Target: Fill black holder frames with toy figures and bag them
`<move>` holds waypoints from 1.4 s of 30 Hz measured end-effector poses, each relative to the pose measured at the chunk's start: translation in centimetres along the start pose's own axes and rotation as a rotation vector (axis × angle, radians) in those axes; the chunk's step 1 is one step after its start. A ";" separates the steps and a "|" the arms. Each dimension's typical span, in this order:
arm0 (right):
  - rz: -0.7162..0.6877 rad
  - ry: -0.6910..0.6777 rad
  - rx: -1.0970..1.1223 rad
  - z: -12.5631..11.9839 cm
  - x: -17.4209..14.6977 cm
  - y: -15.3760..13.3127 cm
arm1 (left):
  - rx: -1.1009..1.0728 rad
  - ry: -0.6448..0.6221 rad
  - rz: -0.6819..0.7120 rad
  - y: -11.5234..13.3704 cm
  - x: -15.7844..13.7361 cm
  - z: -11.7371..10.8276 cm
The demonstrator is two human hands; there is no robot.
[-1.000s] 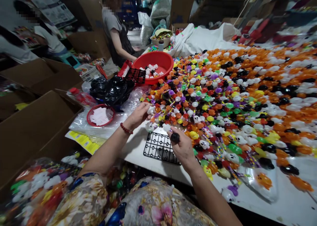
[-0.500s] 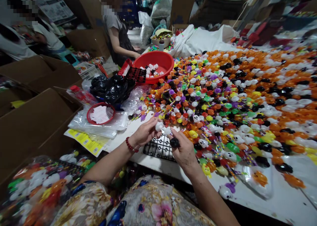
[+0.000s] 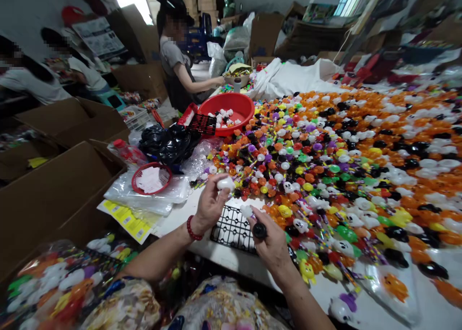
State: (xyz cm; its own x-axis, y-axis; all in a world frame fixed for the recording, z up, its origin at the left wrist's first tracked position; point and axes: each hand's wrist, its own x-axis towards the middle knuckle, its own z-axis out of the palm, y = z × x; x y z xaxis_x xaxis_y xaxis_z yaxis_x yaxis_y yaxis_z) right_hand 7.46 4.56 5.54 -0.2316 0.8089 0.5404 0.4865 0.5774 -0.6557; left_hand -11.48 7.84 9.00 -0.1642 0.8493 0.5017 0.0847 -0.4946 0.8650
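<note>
My left hand (image 3: 208,207), with a red bead bracelet on its wrist, pinches a rounded white plastic toy piece (image 3: 225,184) between thumb and fingers. Lower and to the right, my right hand (image 3: 271,241) is closed around a small toy with a white end (image 3: 247,211) and a round black end (image 3: 260,231); its middle is hidden by the fingers. A gap separates the two pieces. Under and between my hands, a black plastic grid (image 3: 233,229) lies on the white table (image 3: 202,245).
Piles of small colourful toys (image 3: 306,161) cover the table to the right. A red basin (image 3: 245,108) and a red basket (image 3: 135,188) of paper slips stand beyond and left. Cardboard boxes (image 3: 61,190) flank the left side. A co-worker (image 3: 180,74) stands behind the basin.
My hands have drawn apart, the left one lifting the white piece away from the toy in the right. The view has tilted upward. The co-worker's arm now reaches toward a bowl.
</note>
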 end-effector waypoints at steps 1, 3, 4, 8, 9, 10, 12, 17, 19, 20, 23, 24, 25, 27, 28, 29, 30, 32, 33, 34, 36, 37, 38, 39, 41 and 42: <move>-0.007 0.011 0.004 0.1 -0.1 0.1 | 0.151 0.063 0.268 0.3 1.4 -0.2; -0.015 0.023 0.018 0.3 -0.3 0.3 | 0.395 0.146 0.677 1.0 5.5 -0.5; -0.016 0.022 0.027 0.4 -0.4 0.2 | 0.465 0.220 0.762 1.3 8.1 -0.6; 0.031 0.002 0.042 0.3 -0.6 -0.3 | 0.628 0.153 0.434 0.7 17.7 -0.7; 0.052 -0.001 0.042 0.1 -0.7 -0.3 | 0.656 0.119 0.329 0.1 18.9 -0.7; 0.070 -0.005 0.043 -0.1 -0.8 -0.3 | 0.680 0.083 0.227 -0.7 19.5 -0.8; 0.089 -0.015 0.054 -0.5 -1.0 -0.1 | 0.721 -0.007 0.024 -2.5 18.7 -1.2; 0.183 -0.043 0.105 -0.7 -1.5 0.8 | 0.737 -0.223 -0.356 -7.2 12.0 -2.4; 0.215 -0.048 0.126 -0.5 -1.5 1.1 | 0.750 -0.237 -0.384 -8.4 10.0 -2.6; 0.224 -0.052 0.135 -0.3 -1.5 1.2 | 0.761 -0.243 -0.395 -8.8 9.3 -2.6; 0.235 -0.066 0.151 0.1 -1.7 1.6 | 0.808 -0.262 -0.419 -9.5 8.7 -2.6; 0.231 -0.067 0.156 0.2 -1.7 1.9 | 0.822 -0.268 -0.421 -9.6 8.7 -2.7; 0.224 -0.065 0.162 0.3 -1.8 2.2 | 0.835 -0.272 -0.420 -9.6 8.8 -2.8; 0.208 -0.050 0.171 0.4 -1.8 2.7 | 0.846 -0.281 -0.414 -9.6 8.9 -3.0; 0.206 -0.044 0.174 0.5 -1.8 2.8 | 0.844 -0.285 -0.410 -9.5 8.9 -3.1; 0.207 -0.040 0.176 0.5 -1.8 2.9 | 0.836 -0.289 -0.404 -9.4 8.8 -3.2; 0.211 -0.038 0.178 0.4 -1.8 2.8 | 0.823 -0.290 -0.395 -9.2 8.7 -3.3; 0.219 -0.039 0.182 0.2 -1.6 2.4 | 0.797 -0.285 -0.372 -8.9 8.3 -3.3; 0.225 -0.040 0.184 0.1 -1.5 2.2 | 0.781 -0.269 -0.363 -8.6 8.1 -3.3; 0.232 -0.039 0.185 0.0 -1.4 1.8 | 0.746 -0.241 -0.360 -8.4 7.9 -3.3; 0.251 -0.036 0.187 -0.4 -1.0 1.2 | 0.583 -0.169 -0.375 -7.5 7.2 -3.3; 0.262 -0.033 0.187 -0.5 -0.8 0.9 | 0.458 -0.143 -0.390 -7.0 6.7 -3.2; 0.268 -0.027 0.187 -0.6 -0.6 0.7 | 0.321 -0.134 -0.406 -6.3 6.2 -3.2; 0.264 -0.019 0.186 -0.8 -0.5 0.5 | 0.194 -0.149 -0.422 -5.5 5.6 -3.1; 0.238 -0.003 0.184 -0.9 -0.1 0.0 | 0.033 -0.226 -0.466 -3.8 4.3 -2.9; 0.218 0.002 0.181 -1.0 0.1 -0.2 | -0.006 -0.271 -0.494 -2.9 3.6 -2.8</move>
State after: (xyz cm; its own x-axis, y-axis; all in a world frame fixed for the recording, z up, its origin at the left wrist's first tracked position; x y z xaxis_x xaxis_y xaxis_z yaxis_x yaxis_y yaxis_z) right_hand 8.17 4.45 6.22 -0.1363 0.9159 0.3777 0.3659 0.4008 -0.8399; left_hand -15.03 11.85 8.23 0.0755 0.9969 0.0218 0.0563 -0.0261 0.9981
